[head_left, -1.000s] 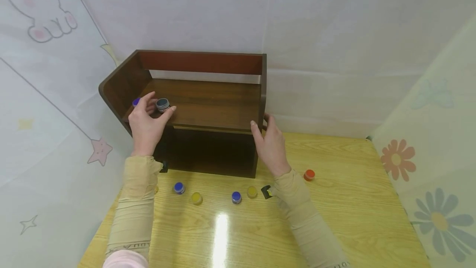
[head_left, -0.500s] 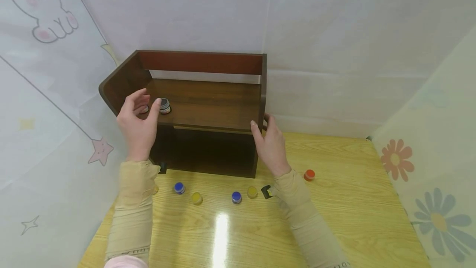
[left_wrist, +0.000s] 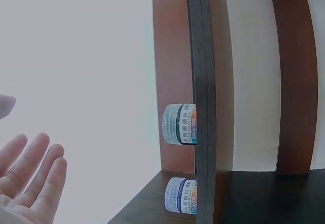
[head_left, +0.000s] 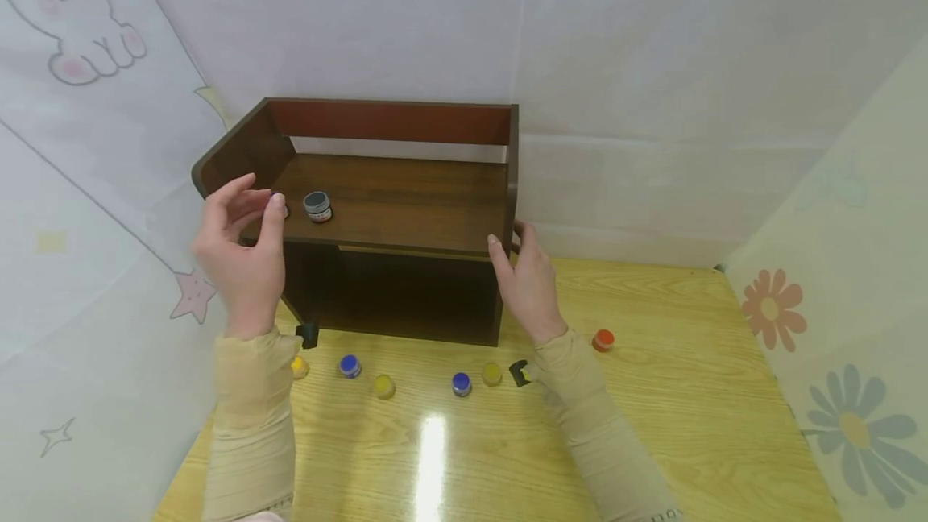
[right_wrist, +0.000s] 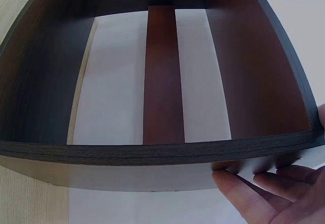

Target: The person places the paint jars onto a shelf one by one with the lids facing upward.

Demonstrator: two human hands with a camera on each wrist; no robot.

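Left wrist view shows two ribbed-lidded jars upright, a little apart, on the upper board of the brown shelf [head_left: 406,192] near its left end: the dark jar [left_wrist: 179,124] and the purple jar [left_wrist: 181,195], each labelled in Chinese that seems to read 水粉画颜料 (the finer print beats me). Lettering on my sleeves [head_left: 254,409] is too small to make out. I have my left hand [head_left: 242,260] raised by that end, thumb apart, fingers loosely bent, holding nothing. With my right hand [head_left: 532,284] I grip the shelf's right side, thumb at its front edge, fingertips against the outer face. Below, on the wooden table [head_left: 689,425], sit blue jars [head_left: 461,384], yellow jars [head_left: 383,386], an orange jar [head_left: 300,367] and a red jar [head_left: 603,341].
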